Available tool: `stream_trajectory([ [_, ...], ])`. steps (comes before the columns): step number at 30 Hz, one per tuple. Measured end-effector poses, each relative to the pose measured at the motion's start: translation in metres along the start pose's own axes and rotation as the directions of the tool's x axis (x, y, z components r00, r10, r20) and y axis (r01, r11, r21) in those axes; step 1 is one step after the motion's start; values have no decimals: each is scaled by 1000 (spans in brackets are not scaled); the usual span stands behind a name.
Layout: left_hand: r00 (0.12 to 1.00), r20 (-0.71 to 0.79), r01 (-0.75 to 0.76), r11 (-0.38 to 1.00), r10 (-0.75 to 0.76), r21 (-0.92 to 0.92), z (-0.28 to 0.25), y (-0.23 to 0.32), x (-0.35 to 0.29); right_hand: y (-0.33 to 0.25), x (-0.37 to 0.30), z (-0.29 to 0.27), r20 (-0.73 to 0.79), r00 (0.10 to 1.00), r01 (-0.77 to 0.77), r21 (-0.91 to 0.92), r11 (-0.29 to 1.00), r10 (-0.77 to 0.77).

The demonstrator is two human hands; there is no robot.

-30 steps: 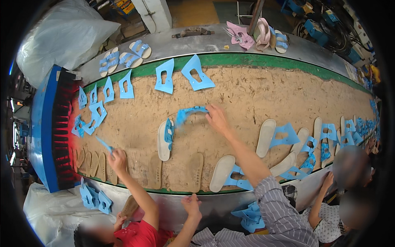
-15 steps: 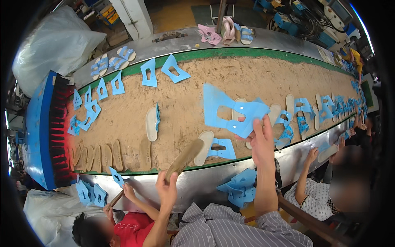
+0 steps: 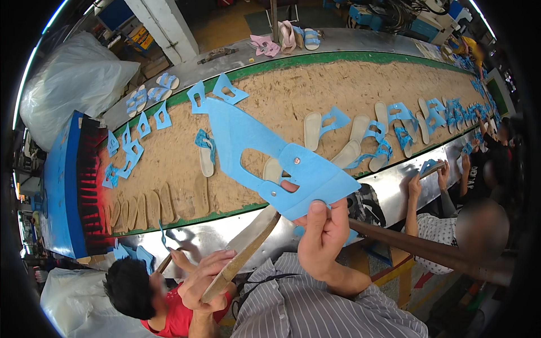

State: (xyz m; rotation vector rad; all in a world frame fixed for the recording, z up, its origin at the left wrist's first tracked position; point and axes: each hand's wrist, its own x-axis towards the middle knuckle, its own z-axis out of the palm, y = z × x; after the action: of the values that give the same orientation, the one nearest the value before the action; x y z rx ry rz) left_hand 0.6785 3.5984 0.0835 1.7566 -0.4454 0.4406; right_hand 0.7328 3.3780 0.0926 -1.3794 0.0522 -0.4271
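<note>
My left hand (image 3: 204,283) is closed round a tan sandal sole (image 3: 245,250), tilted with its far end raised toward the right. My right hand (image 3: 322,239) pinches the lower edge of a blue sandal upper (image 3: 256,135), a flat piece with a cut-out and two metal studs. One fingertip shows through the cut-out. The sole's far end lies just under the upper's lower edge; whether they touch I cannot tell. Beyond the upper, a pale sole (image 3: 311,130) lies on the belt beside another blue upper (image 3: 335,120).
A tan conveyor belt (image 3: 270,90) with green edges carries several sandals to the right and bare soles (image 3: 153,208) to the left. At its left end stands a blue machine (image 3: 65,180) glowing red. Co-workers sit on both sides, one in red (image 3: 180,310). A brown bar (image 3: 422,245) crosses at right.
My right hand has brought the blue upper lower and nearer, turning it. My left hand has come down and left with the sole. The two now sit closer together.
</note>
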Motion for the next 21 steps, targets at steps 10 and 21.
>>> stream_trajectory([
  [10,993,112,-49,999,48,6,-18,32,-2,-1,-35,3,63,978,208,-195,959,-199],
  [21,965,182,-200,978,186,59,-5,45,8,3,-75,-7,237,957,272,-544,794,-165],
])
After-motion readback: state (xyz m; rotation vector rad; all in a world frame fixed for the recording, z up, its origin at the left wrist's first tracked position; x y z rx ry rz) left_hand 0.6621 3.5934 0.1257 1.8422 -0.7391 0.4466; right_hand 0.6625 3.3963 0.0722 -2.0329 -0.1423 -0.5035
